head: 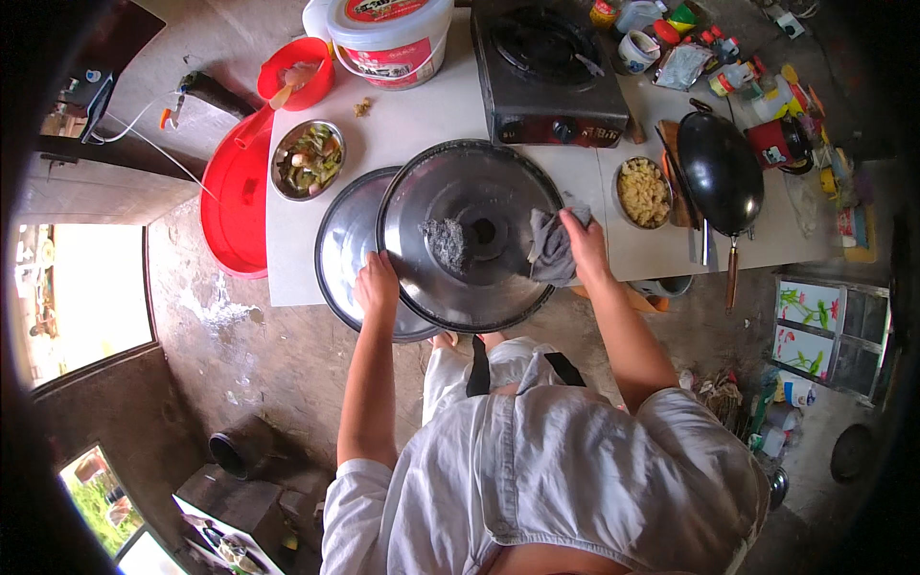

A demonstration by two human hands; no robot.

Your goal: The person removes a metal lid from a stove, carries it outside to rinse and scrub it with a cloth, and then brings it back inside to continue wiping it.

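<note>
A large round metal lid [496, 287] with a dark rim lies tilted or flat over a second round metal lid [348, 251], near the table's front edge. My left hand [376, 282] grips the upper lid's left rim. In my right hand [586, 244] is a crumpled grey cloth [553, 248], against the lid's right side. A grey, fuzzy patch [445, 244] shows left of the dark centre knob or hole; whether it is residue or a scouring pad I cannot tell.
On the white table [295, 280] are a gas stove [557, 118], a bowl of vegetables [307, 159], a bowl of pale yellow food [643, 192], a white bucket [392, 50] and a red bowl [316, 57]. A black wok [719, 172] rests at right. A red basin [233, 208] stands at left.
</note>
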